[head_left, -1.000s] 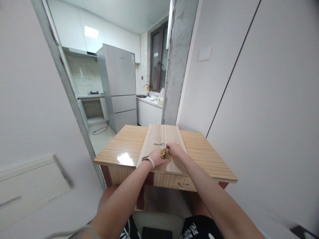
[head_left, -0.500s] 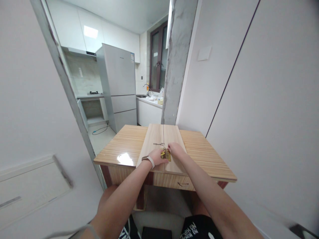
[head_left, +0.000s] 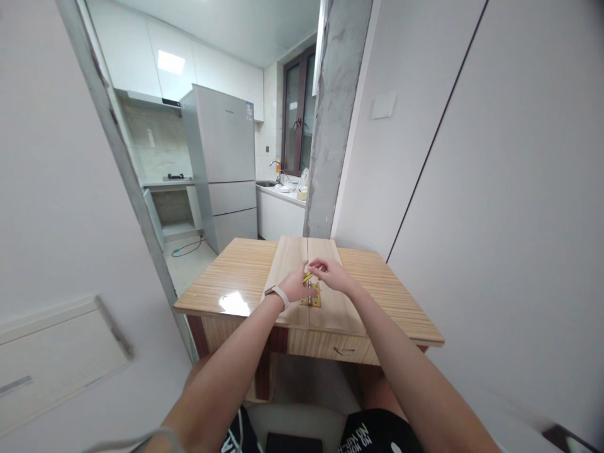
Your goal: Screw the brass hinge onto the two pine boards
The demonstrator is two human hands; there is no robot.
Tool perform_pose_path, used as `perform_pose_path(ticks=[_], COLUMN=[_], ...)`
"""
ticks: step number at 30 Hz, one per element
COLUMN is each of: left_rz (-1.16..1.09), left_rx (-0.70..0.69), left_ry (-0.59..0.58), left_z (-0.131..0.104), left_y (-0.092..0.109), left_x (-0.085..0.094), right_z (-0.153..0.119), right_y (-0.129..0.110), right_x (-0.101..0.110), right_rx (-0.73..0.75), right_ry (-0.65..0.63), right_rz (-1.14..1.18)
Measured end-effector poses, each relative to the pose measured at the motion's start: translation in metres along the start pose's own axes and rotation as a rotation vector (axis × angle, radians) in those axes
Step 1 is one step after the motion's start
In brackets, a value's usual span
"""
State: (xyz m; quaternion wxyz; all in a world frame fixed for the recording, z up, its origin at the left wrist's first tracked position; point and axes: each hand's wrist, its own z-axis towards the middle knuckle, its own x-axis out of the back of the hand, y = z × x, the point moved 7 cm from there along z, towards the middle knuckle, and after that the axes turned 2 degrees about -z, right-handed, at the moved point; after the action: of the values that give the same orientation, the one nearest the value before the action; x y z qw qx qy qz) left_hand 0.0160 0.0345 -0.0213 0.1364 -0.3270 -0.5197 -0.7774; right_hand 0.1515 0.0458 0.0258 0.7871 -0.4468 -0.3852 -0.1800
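On the table, two pale wooden boards lie side by side with a narrow seam between them. A brass hinge lies across the seam, partly under my left hand. My left hand holds a small yellow-and-black tool, which looks like a screwdriver, between thumb and fingers. Most of that tool is covered. My right hand is just beyond the hinge, its fingertips pinched together close to my left fingers. Whatever is in that pinch is too small to make out.
The wood-grain table has a drawer with a dark handle at the front. A glossy light patch shines on its left side. A wall stands close on the right; a fridge and a sink counter are beyond the doorway.
My right hand has moved off the hinge, up and away toward my left fingertips. The yellow-and-black tool has turned and risen in my left hand, uncovering more of the hinge.
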Motion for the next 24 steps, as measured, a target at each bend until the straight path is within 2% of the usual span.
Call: perform_pose_path(ticks=[1,5,7,9,12,16,20,24], left_rz=[-0.040,-0.167,-0.207,-0.229,-0.191,0.001,0.089,0.101], left_rx=[-0.034,-0.163,-0.210,-0.221,-0.156,-0.039,0.049,0.111], left_ry=[0.000,0.051,0.068,0.062,0.103,0.180,0.205,0.205], left_z=[0.002,0.007,0.009,0.012,0.013,0.009,0.006,0.013], left_y=[0.008,0.037,0.046,0.046,0.030,-0.007,-0.031,-0.033], left_x=[0.002,0.012,0.015,0.015,0.012,-0.004,-0.023,-0.032], right_z=[-0.001,-0.004,-0.005,-0.004,-0.004,-0.004,-0.004,-0.005], right_y=[-0.009,-0.034,-0.043,-0.049,-0.050,-0.039,-0.026,-0.020], right_x=[0.000,0.010,0.016,0.029,0.064,0.092,0.096,0.093], right_rx=[0.027,0.028,0.040,0.058,0.068,0.042,0.036,0.034], right_ry=[-0.023,0.029,0.002,0.027,0.195,0.221,0.186,0.187], right_rz=[0.032,0.043,0.052,0.004,-0.192,-0.350,-0.416,-0.420])
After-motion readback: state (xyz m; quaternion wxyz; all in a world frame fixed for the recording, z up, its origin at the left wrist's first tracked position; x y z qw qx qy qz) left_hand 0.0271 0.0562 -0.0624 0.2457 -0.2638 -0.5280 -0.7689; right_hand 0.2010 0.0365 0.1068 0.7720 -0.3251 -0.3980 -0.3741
